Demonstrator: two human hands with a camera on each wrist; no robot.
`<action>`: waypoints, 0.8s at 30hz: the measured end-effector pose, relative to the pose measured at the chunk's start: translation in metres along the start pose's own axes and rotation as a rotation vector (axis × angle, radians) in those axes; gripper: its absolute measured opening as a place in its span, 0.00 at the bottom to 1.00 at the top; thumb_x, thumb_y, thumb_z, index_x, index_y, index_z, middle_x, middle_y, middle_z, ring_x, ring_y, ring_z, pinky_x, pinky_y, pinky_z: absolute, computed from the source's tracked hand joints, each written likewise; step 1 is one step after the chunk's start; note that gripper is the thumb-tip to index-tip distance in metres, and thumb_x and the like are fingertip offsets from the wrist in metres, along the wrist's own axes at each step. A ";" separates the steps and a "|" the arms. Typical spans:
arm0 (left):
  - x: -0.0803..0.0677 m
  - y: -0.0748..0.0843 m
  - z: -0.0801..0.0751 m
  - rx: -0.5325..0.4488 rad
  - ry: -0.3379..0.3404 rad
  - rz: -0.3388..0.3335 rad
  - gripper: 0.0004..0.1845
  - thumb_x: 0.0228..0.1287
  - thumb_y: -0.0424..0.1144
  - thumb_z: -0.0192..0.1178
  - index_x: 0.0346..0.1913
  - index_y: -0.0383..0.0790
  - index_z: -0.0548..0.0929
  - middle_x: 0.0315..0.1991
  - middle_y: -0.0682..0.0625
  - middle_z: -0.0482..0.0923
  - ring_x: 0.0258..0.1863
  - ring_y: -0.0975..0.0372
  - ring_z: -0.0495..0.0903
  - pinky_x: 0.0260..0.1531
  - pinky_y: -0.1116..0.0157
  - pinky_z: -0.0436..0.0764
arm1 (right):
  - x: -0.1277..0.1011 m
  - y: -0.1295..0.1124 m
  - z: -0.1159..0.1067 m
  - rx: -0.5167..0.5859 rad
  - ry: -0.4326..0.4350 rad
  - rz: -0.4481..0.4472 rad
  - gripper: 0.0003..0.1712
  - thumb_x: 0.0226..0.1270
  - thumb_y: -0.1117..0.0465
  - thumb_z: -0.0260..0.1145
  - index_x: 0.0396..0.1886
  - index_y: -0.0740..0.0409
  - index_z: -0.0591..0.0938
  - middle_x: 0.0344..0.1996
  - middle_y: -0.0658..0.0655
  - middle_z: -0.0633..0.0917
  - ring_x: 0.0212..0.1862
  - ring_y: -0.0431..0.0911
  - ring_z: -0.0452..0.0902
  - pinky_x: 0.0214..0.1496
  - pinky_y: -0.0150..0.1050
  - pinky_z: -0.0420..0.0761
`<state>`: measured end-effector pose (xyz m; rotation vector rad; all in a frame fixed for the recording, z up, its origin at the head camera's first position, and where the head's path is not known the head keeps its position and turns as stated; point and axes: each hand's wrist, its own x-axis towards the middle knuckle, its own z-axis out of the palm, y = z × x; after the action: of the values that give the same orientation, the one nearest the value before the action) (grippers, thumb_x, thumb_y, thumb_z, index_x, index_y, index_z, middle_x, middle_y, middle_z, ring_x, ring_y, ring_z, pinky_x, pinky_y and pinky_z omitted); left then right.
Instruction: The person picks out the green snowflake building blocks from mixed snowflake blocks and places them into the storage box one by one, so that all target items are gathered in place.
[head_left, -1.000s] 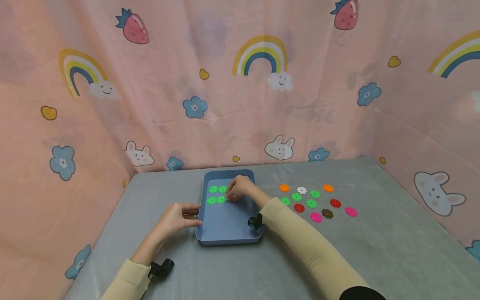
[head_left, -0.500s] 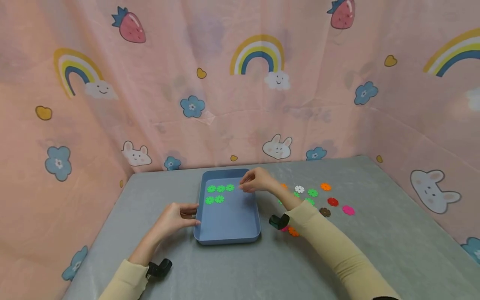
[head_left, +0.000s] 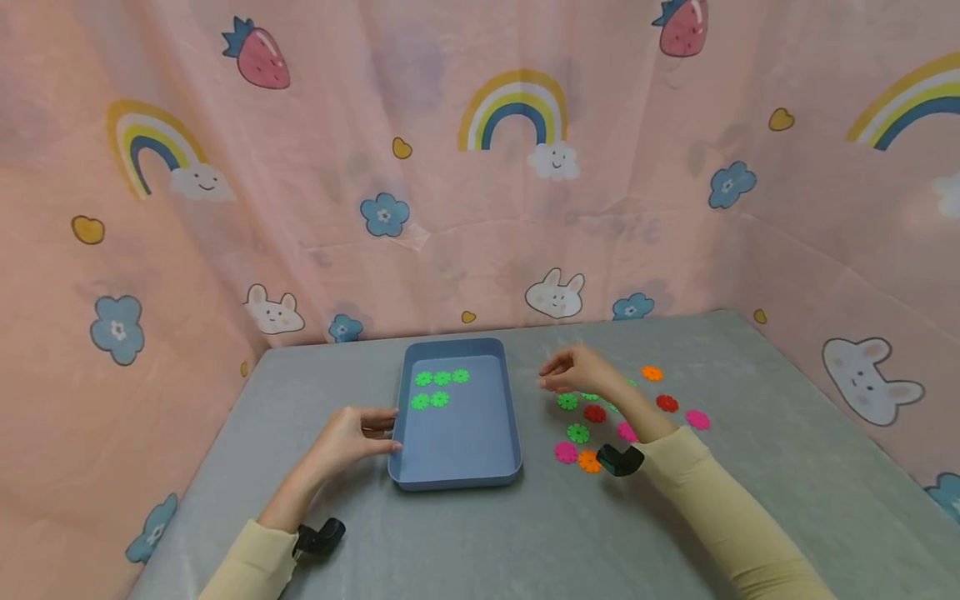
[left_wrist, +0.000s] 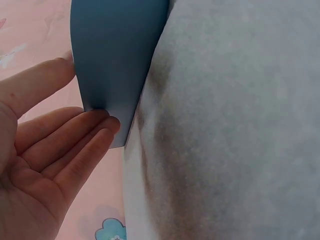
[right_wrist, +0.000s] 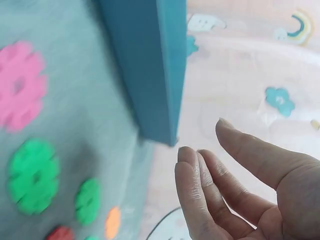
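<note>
Five green flowers (head_left: 438,387) are already laid in the blue tray (head_left: 457,475) on the grey worktop (head_left: 750,500). More green flowers (head_left: 577,432) are left outside it, mixed with red, pink and orange ones. The tray's left side is touched by the straight fingers of the left hand (head_left: 352,433). The right hand (head_left: 573,377) is held over the loose flowers, fingers relaxed, and nothing is held in it.

Five green flowers (head_left: 441,377), one tray (head_left: 456,477)
</note>
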<state>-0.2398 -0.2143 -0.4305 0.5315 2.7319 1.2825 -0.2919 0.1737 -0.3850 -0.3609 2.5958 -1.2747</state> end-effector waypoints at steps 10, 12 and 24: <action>-0.001 -0.001 -0.001 -0.003 0.001 0.023 0.32 0.47 0.43 0.74 0.55 0.30 0.80 0.50 0.38 0.82 0.46 0.53 0.84 0.42 0.62 0.84 | -0.020 0.034 -0.009 -0.117 0.023 -0.025 0.17 0.57 0.57 0.71 0.43 0.63 0.85 0.37 0.57 0.87 0.39 0.47 0.82 0.41 0.40 0.82; -0.002 -0.001 -0.001 0.002 0.000 0.022 0.32 0.47 0.43 0.74 0.55 0.30 0.80 0.50 0.38 0.82 0.46 0.53 0.84 0.42 0.63 0.84 | -0.024 0.040 -0.008 -0.121 0.028 -0.030 0.15 0.56 0.58 0.72 0.42 0.62 0.85 0.36 0.55 0.87 0.39 0.46 0.82 0.40 0.38 0.81; 0.001 -0.002 0.000 0.026 0.007 0.009 0.32 0.46 0.44 0.75 0.55 0.32 0.80 0.50 0.40 0.82 0.45 0.54 0.84 0.42 0.62 0.84 | -0.042 0.059 -0.007 -0.114 -0.022 -0.062 0.15 0.55 0.61 0.72 0.42 0.63 0.85 0.37 0.58 0.88 0.40 0.47 0.83 0.40 0.37 0.82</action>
<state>-0.2412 -0.2151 -0.4314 0.5437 2.7587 1.2550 -0.2617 0.2270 -0.4236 -0.4765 2.6644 -1.1376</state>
